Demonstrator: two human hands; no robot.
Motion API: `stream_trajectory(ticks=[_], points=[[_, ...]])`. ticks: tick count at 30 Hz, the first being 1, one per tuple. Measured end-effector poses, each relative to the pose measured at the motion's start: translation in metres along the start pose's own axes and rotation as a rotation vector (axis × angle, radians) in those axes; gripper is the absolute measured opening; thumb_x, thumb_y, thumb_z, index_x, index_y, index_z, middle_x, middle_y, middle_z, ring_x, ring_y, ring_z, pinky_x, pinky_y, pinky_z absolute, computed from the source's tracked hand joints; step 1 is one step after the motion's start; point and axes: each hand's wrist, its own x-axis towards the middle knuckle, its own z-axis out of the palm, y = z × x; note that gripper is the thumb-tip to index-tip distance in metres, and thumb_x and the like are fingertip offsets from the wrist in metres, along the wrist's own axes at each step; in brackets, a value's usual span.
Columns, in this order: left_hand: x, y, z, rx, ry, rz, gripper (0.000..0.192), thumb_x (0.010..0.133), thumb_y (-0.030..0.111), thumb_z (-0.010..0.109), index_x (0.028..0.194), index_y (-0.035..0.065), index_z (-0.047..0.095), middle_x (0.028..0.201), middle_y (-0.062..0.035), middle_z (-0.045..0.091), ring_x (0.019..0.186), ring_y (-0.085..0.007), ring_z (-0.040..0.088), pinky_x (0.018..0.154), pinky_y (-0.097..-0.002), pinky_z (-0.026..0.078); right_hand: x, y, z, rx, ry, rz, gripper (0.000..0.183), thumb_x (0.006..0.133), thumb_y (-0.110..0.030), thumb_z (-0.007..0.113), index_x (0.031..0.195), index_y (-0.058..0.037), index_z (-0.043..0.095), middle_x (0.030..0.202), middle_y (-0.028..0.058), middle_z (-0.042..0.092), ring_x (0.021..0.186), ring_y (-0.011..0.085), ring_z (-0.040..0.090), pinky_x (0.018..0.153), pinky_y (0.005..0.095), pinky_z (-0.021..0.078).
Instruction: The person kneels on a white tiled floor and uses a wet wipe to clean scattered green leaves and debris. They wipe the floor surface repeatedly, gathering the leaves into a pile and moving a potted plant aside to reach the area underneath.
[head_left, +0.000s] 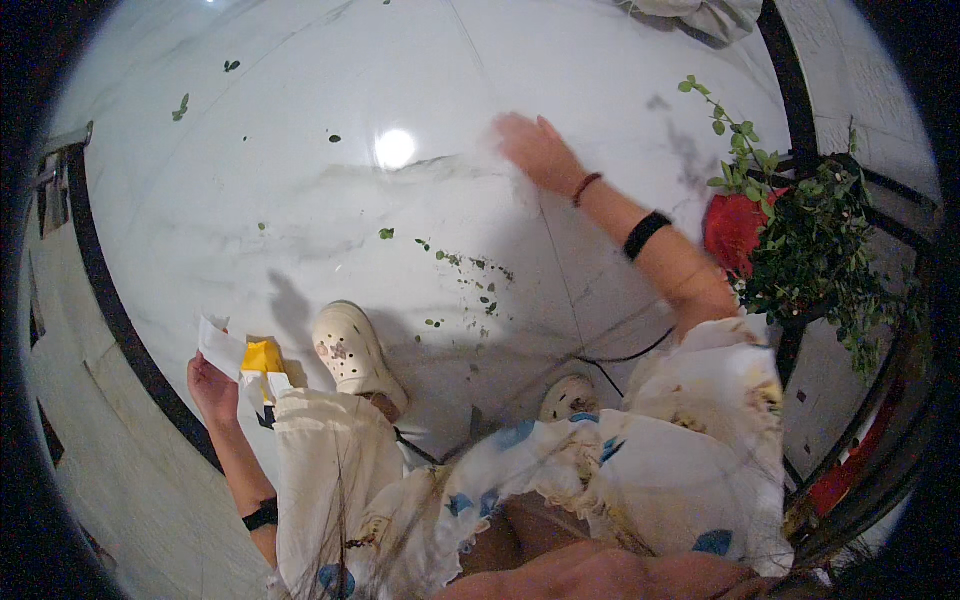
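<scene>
At the left, my left hand pinches a white piece of paper that slants up to the right. Just right of it is a yellow and white packet; whether it rests on the floor or hangs from the paper, I cannot tell. My right hand is stretched out above the white marble-look floor, blurred by motion, with its thumb apart and nothing visible in it. Loose green leaves and small bits lie scattered on the floor between my hands.
A leafy potted plant with a red pot or wrap stands on a dark metal stand at the right. My cream clogs are on the floor. A dark cable runs near the right clog. Pale crumpled cloth lies at the top right.
</scene>
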Motion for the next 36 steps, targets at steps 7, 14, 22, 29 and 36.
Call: stream_trajectory(ticks=[7, 14, 22, 29, 36], points=[[-0.024, -0.014, 0.01, 0.011, 0.052, 0.017, 0.042, 0.085, 0.022, 0.047, 0.12, -0.0003, 0.049, 0.123, -0.0133, 0.054, 0.115, -0.0248, 0.049, 0.101, -0.0394, 0.035, -0.026, 0.015, -0.064, 0.082, -0.352, 0.136, 0.041, 0.085, -0.021, 0.053, 0.121, -0.002, 0.046, 0.115, 0.0176, 0.05, 0.103, 0.0313, 0.051, 0.089, 0.0376, 0.0435], [-0.042, -0.031, -0.007, -0.054, -0.024, -0.004, 0.039, 0.085, 0.023, 0.046, 0.116, 0.0001, 0.052, 0.119, -0.0116, 0.056, 0.113, -0.0244, 0.051, 0.1, -0.0383, 0.036, -0.027, -0.038, 0.01, 0.159, 0.143, 0.178, 0.043, 0.081, -0.016, 0.055, 0.116, 0.0066, 0.044, 0.103, 0.0219, 0.052, 0.098, 0.0345, 0.051, 0.087, 0.0401, 0.0446], [-0.059, -0.025, -0.015, 0.073, 0.096, -0.009, 0.036, 0.086, 0.021, 0.046, 0.113, -0.0008, 0.054, 0.119, -0.0123, 0.057, 0.112, -0.0229, 0.052, 0.099, -0.0362, 0.037, -0.045, -0.033, 0.029, 0.418, 0.059, 0.193, 0.032, 0.08, -0.012, 0.05, 0.109, -0.0011, 0.056, 0.092, 0.0177, 0.054, 0.087, 0.0308, 0.055, 0.074, 0.0366, 0.0488], [-0.052, -0.028, 0.01, 0.127, 0.045, -0.02, 0.034, 0.086, 0.02, 0.046, 0.111, 0.0003, 0.055, 0.117, -0.0105, 0.058, 0.11, -0.0224, 0.053, 0.098, -0.0359, 0.037, -0.15, 0.086, -0.064, 1.001, 0.173, 0.503, 0.041, 0.079, -0.007, 0.051, 0.12, -0.0065, 0.057, 0.102, 0.0014, 0.06, 0.086, 0.0104, 0.053, 0.077, 0.0257, 0.0439], [-0.042, -0.023, 0.019, 0.286, -0.005, -0.025, 0.034, 0.087, 0.022, 0.045, 0.111, 0.0007, 0.056, 0.116, -0.0098, 0.059, 0.109, -0.0215, 0.054, 0.096, -0.0369, 0.039, -0.198, 0.133, -0.02, 0.17, 0.404, 0.653, 0.042, 0.078, 0.001, 0.048, 0.118, -0.0058, 0.056, 0.092, 0.0106, 0.056, 0.081, 0.0237, 0.054, 0.075, 0.0334, 0.0466]])
